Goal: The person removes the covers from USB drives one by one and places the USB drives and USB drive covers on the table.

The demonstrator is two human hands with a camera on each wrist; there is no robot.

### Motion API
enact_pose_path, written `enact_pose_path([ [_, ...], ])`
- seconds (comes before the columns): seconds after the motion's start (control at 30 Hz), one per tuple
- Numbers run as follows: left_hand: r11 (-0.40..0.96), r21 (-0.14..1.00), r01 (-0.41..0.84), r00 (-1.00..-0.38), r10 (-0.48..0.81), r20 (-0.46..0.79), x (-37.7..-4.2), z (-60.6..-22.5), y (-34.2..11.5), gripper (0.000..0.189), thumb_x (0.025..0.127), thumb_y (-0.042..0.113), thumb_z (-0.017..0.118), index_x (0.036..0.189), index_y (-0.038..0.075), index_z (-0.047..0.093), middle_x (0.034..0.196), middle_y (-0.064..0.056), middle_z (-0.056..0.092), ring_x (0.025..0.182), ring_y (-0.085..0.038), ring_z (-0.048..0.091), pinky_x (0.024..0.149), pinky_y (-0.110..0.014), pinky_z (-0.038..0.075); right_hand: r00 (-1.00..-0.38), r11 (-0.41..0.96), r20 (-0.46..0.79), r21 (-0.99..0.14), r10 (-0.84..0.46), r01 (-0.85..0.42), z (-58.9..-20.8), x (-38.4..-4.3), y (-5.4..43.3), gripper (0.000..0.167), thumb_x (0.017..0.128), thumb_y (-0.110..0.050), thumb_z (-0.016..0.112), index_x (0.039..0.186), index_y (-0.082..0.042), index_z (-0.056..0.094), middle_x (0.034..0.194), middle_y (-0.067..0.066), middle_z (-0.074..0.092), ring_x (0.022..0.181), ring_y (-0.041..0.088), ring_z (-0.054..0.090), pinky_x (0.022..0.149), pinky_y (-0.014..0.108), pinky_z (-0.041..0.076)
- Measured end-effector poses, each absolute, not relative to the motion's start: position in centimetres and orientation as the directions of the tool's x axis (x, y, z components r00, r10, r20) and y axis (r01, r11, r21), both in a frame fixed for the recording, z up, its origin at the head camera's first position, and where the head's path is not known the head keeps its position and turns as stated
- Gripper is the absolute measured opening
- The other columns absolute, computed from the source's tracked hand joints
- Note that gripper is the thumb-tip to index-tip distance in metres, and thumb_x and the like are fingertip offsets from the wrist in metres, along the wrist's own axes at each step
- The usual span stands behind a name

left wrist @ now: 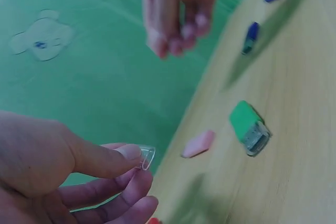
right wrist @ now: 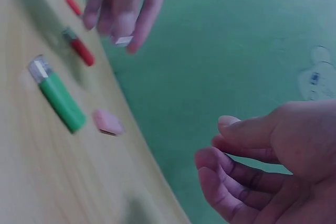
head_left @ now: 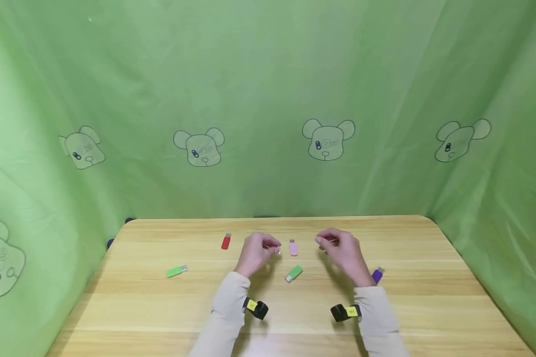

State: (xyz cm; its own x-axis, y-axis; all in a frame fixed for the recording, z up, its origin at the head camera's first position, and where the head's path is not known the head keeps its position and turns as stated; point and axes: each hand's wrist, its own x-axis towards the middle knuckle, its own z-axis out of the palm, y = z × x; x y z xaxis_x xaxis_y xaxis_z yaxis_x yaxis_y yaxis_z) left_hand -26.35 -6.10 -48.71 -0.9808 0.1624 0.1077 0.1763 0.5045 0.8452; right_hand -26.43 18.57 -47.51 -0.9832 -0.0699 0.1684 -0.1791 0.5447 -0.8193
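Observation:
A small clear plastic cap is pinched between the thumb and fingers of my left hand, raised over the table. To the right, my right hand hovers with fingers loosely bent; nothing shows in it in the right wrist view. Between the hands lie a pink USB flash drive and, nearer me, a green USB flash drive with its metal plug uncovered. A purple USB flash drive lies beside my right wrist, which partly hides it.
On the left side of the wooden table lie a red USB flash drive and another green USB flash drive. A green curtain printed with bear heads surrounds the table's back and sides.

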Motion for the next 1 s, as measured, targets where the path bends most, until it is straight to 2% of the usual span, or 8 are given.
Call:
enact_pose_path([
  [0.13,0.553,0.808,0.206,-0.974,0.191,0.118,-27.4,-49.1,-4.5,0.009,0.085,-0.006,0.077,0.091,0.000,0.077,0.083,-0.007,0.074,0.074,-0.013,0.064,0.071,-0.026,0.056,-0.978,0.539,0.203,-0.819,-0.049,-0.197,-46.8,-25.4,20.7,0.021,0.099,-0.013,0.070,0.112,0.003,0.072,0.098,0.020,0.074,0.087,0.038,0.072,0.067,0.024,0.060],
  [0.33,0.644,0.737,0.208,-0.977,0.170,0.127,-28.1,-49.7,-2.9,0.009,0.084,-0.006,0.078,0.085,0.003,0.077,0.078,-0.003,0.073,0.070,-0.011,0.060,0.069,-0.025,0.054,-0.977,0.617,0.213,-0.770,0.010,-0.161,-46.5,-24.7,23.8,0.020,0.099,-0.013,0.070,0.111,0.002,0.073,0.097,0.016,0.075,0.087,0.032,0.072,0.071,0.022,0.057],
  [0.6,0.738,0.629,0.244,-0.970,0.190,0.154,-28.4,-50.5,-2.0,0.014,0.084,-0.008,0.076,0.077,0.004,0.076,0.075,-0.003,0.071,0.066,-0.013,0.061,0.062,-0.023,0.055,-0.988,0.688,0.152,-0.713,-0.031,-0.131,-47.5,-24.4,25.2,0.015,0.096,-0.006,0.070,0.109,0.000,0.074,0.102,0.015,0.074,0.094,0.034,0.072,0.081,0.046,0.060],
  [0.8,0.808,0.524,0.269,-0.958,0.168,0.233,-28.6,-51.0,-1.7,0.016,0.080,-0.010,0.073,0.080,0.004,0.079,0.081,-0.006,0.075,0.073,-0.022,0.071,0.066,-0.029,0.060,-0.991,0.698,0.130,-0.706,-0.033,-0.116,-47.7,-24.5,25.1,0.018,0.094,-0.001,0.069,0.111,0.003,0.073,0.102,0.018,0.073,0.094,0.036,0.070,0.081,0.048,0.060],
  [0.9,0.810,0.520,0.270,-0.956,0.159,0.248,-28.4,-50.8,-1.8,0.013,0.082,-0.009,0.075,0.086,0.002,0.079,0.087,-0.010,0.075,0.079,-0.026,0.072,0.070,-0.033,0.062,-0.991,0.716,0.129,-0.688,-0.039,-0.117,-47.8,-24.7,25.1,0.017,0.092,0.002,0.068,0.109,0.004,0.073,0.099,0.018,0.073,0.091,0.033,0.069,0.078,0.045,0.059],
  [1.0,0.781,0.565,0.265,-0.959,0.150,0.242,-28.2,-50.5,-2.1,0.013,0.084,-0.005,0.077,0.096,0.001,0.078,0.094,-0.013,0.074,0.085,-0.027,0.071,0.076,-0.035,0.061,-0.994,0.734,0.106,-0.671,-0.039,-0.100,-48.0,-24.9,25.1,0.018,0.092,0.003,0.068,0.109,0.003,0.073,0.100,0.016,0.073,0.090,0.030,0.068,0.075,0.039,0.057],
])
